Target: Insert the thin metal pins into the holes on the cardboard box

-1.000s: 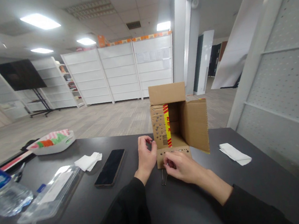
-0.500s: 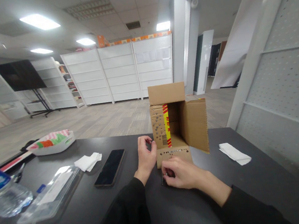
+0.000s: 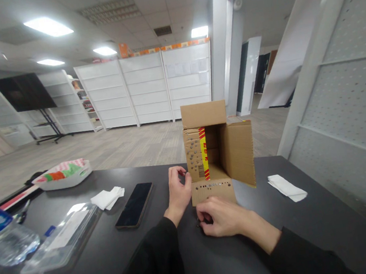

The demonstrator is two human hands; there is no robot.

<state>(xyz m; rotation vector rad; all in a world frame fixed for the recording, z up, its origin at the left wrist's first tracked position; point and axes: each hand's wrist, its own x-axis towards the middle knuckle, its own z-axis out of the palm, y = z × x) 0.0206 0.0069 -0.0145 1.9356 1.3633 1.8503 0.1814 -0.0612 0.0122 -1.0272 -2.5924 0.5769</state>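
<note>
An open cardboard box [image 3: 193, 153] stands in front of me, its mouth towards me. Many small round metal heads dot its left flap, beside yellow and red tape, and a row of them runs along the lower flap [image 3: 211, 196]. My left hand [image 3: 180, 191] is closed at the left flap's outer edge, thumb against the cardboard; its curled fingertips are partly hidden. Just below the lower flap, my right hand [image 3: 218, 216] pinches a tiny thin metal piece, seemingly a screw [image 3: 198, 223], close over the table.
On the dark table [image 3: 212, 259], a phone [image 3: 134, 205], folded tissues [image 3: 108, 198], a clear plastic case [image 3: 64, 238] and a water bottle [image 3: 5, 234] lie to the left. A white basket [image 3: 65, 179] sits behind them. Another tissue [image 3: 287, 187] is on the right.
My right hand has shifted slightly left and down, with its thumb and forefinger turned at the small metal piece. My left hand and the box have stayed put.
</note>
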